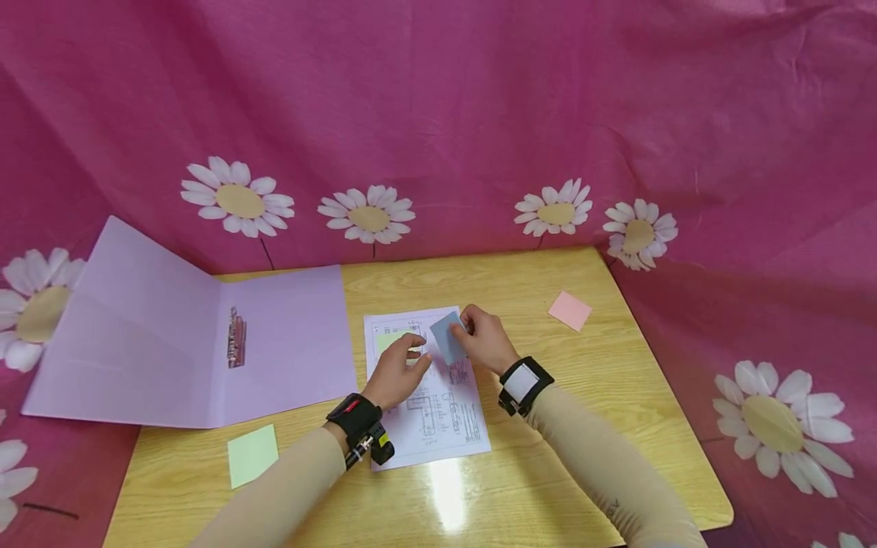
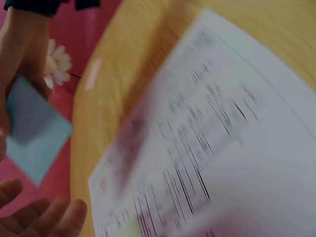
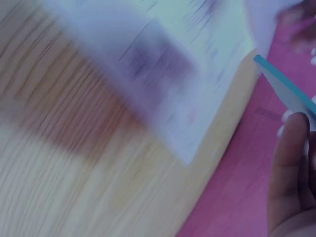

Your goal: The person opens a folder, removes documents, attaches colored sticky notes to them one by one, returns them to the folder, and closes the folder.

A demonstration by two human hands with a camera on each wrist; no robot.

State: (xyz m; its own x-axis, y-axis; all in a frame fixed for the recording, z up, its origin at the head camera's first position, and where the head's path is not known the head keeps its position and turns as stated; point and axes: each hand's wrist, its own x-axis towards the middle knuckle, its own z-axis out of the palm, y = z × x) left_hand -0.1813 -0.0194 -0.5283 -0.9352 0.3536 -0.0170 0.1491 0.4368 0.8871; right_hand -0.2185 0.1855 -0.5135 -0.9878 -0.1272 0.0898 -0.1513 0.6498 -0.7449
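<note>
My right hand (image 1: 488, 341) pinches a pad of blue sticky notes (image 1: 448, 342) by its right side, held above the upper part of a printed sheet (image 1: 438, 453). In the left wrist view the pad (image 2: 37, 131) shows its flat face, and in the right wrist view its thin teal edge faces the camera. To the left, my left hand (image 1: 396, 377) hovers over the same sheet, fingers loosely bent and holding nothing. Beside its fingertips a pale green sticky note (image 1: 389, 342) lies on the sheet, partly covered by the hand. Drawings and lines of text cover the page.
A lilac ring binder (image 1: 294, 335) lies spread at the left, its cover raised against the flowered pink cloth (image 1: 466, 137). Its metal ring clasp (image 1: 236, 339) faces up. Pale green sticky notes (image 1: 252, 455) lie front left, pink sticky notes (image 1: 570, 310) at the right.
</note>
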